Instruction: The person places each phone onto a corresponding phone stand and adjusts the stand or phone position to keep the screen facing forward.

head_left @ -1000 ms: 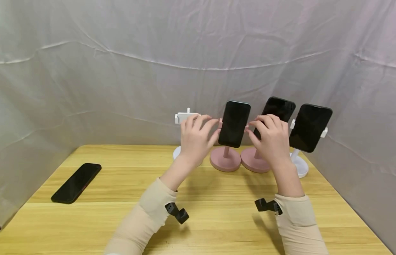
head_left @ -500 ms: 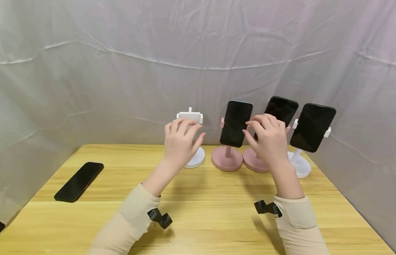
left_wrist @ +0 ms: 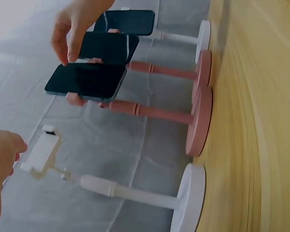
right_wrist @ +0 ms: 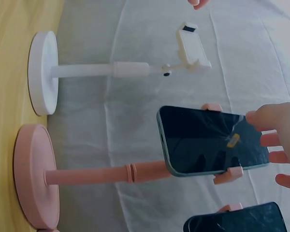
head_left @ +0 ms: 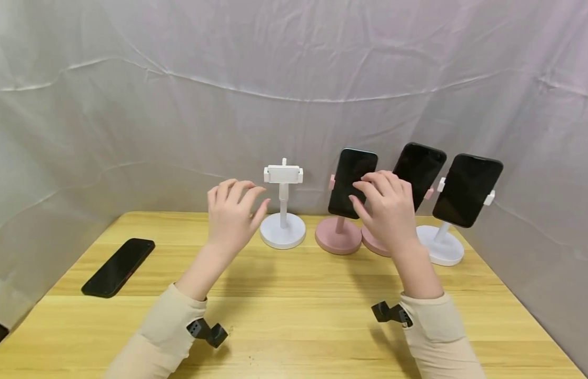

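Observation:
My left hand (head_left: 232,213) hovers to the left of a white phone stand (head_left: 283,213) whose clamp holds no phone. Its fingers are loosely bent around nothing. My right hand (head_left: 387,208) is raised before a smartphone (head_left: 349,176) clamped in a pink phone stand (head_left: 338,236). In the right wrist view, thumb and fingers hang loosely curved near that smartphone (right_wrist: 208,140), with nothing in their grasp. Behind this hand, partly hidden by it in the head view, a second smartphone (head_left: 420,168) sits in another pink stand (head_left: 376,243).
At the far right a white stand (head_left: 442,247) bears a further smartphone (head_left: 468,189). One black smartphone (head_left: 118,267) lies flat on the wooden table (head_left: 294,321) at the left. Grey cloth (head_left: 227,116) hangs behind and along the sides.
My left hand has moved left and slightly down, away from the pink stand, uncovering the white one. My right hand has drifted slightly left, over the clamped smartphone in the head view.

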`<control>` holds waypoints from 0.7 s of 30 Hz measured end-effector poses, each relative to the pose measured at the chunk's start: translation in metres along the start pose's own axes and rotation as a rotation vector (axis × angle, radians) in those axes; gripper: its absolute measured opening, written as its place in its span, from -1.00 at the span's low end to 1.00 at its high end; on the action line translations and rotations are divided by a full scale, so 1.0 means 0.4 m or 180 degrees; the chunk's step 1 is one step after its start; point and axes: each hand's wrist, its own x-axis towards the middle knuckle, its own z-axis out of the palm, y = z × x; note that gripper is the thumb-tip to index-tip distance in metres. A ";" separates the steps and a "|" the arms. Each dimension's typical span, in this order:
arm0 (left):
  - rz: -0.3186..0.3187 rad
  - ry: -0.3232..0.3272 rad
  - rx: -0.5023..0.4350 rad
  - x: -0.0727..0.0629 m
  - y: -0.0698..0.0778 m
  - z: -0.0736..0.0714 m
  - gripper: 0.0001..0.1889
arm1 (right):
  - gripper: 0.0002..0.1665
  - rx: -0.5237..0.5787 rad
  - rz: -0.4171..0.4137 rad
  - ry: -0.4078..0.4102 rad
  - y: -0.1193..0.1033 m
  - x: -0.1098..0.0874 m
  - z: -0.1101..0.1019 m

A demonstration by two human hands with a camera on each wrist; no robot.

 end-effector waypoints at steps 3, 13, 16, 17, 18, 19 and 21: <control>-0.0019 -0.0006 0.0039 -0.005 -0.016 -0.015 -0.82 | -0.77 0.0036 -0.0022 0.0035 -0.012 0.001 0.011; -0.0148 -0.0012 0.0090 -0.012 -0.051 -0.050 -0.80 | -0.76 0.0057 -0.0148 0.0064 -0.033 0.003 0.034; -0.0189 -0.0002 0.0121 -0.016 -0.062 -0.062 -0.80 | -0.76 0.0067 -0.0176 0.0087 -0.038 0.004 0.040; -0.0199 -0.0003 0.0135 -0.017 -0.066 -0.065 -0.80 | -0.76 0.0071 -0.0176 0.0092 -0.040 0.004 0.042; -0.0210 -0.0006 0.0155 -0.019 -0.071 -0.068 -0.80 | -0.76 0.0076 -0.0176 0.0095 -0.041 0.004 0.044; -0.0226 -0.0013 0.0170 -0.020 -0.075 -0.071 -0.80 | -0.77 0.0074 -0.0181 0.0082 -0.043 0.004 0.046; -0.0250 -0.0037 0.0207 -0.022 -0.086 -0.077 -0.79 | -0.77 0.0081 -0.0189 0.0072 -0.046 0.004 0.050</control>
